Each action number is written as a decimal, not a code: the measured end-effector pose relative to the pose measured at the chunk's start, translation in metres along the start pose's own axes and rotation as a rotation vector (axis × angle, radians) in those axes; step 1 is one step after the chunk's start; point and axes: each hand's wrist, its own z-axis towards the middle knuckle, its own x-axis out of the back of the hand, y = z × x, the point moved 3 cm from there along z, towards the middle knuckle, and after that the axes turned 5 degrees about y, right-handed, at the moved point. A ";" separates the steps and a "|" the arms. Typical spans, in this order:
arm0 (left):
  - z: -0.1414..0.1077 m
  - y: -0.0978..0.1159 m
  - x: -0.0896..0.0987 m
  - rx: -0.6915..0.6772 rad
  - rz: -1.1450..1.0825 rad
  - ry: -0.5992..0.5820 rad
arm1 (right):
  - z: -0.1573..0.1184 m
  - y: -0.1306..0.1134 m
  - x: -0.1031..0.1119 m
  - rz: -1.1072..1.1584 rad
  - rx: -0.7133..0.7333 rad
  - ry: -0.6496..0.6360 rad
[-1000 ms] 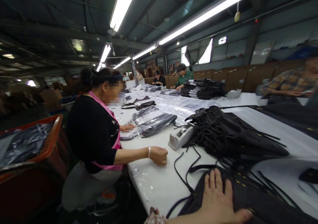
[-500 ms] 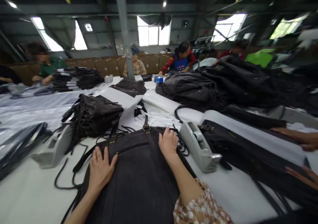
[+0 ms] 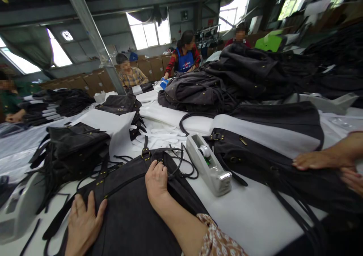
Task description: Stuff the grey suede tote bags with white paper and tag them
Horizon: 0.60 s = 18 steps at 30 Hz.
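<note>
A dark grey fabric bag (image 3: 127,214) with brass rings, straps and thin black cords lies flat in front of me. My left hand (image 3: 83,220) rests on its left side, palm down with the fingers spread. Near a brass ring (image 3: 160,160) at the bag's top edge, my right hand (image 3: 157,180) is closed, its fingers curled over the edge material; exactly which part they pinch is hidden. Loose cord loops (image 3: 187,169) lie just beyond that hand. To its right stands a grey tape dispenser (image 3: 210,169).
Another dispenser (image 3: 19,210) stands at the left edge. Across the table are a crumpled dark bag (image 3: 73,146), white paper scraps (image 3: 161,133) and a big heap of bags (image 3: 244,74). On the right, a co-worker's hand (image 3: 314,159) presses on another bag (image 3: 255,154). Several people sit opposite.
My view has turned right and tilted. My right hand, flat on the bag's top before, has curled its fingers at the ring. My left hand stays spread on the bag.
</note>
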 end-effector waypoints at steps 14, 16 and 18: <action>-0.001 0.005 0.012 -0.028 -0.099 0.004 | 0.036 0.039 0.017 0.223 -0.242 -0.063; -0.001 0.005 0.011 -0.026 -0.097 0.010 | 0.041 0.052 0.019 0.308 -0.308 -0.082; 0.000 0.003 0.008 -0.014 -0.088 0.018 | 0.047 0.065 0.018 0.398 -0.382 -0.135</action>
